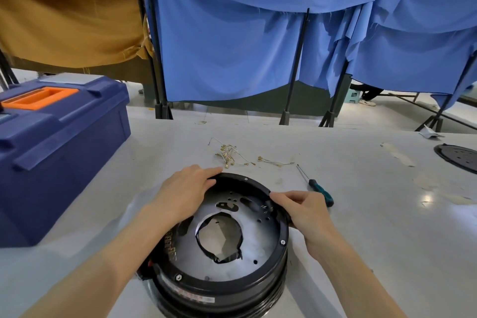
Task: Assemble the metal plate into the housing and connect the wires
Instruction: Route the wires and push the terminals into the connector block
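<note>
Resting open, your left hand (184, 193) lays straight fingers on the far-left rim of the round black housing (222, 284) at the near edge of the pale grey desk (374, 227). Your right hand (307, 210) pinches the right rim. The silver perforated metal plate (260, 240) sits inside. The loose white wires with brass terminals (229, 155) lie just beyond.

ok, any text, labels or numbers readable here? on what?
Nothing can be read.
Sticker on the housing outer wall: red print, too blurred to read.
Gold marks inside its left rim: too blurred to tell whether lettering.
Toolbox and screwdriver: no markings visible.
</note>
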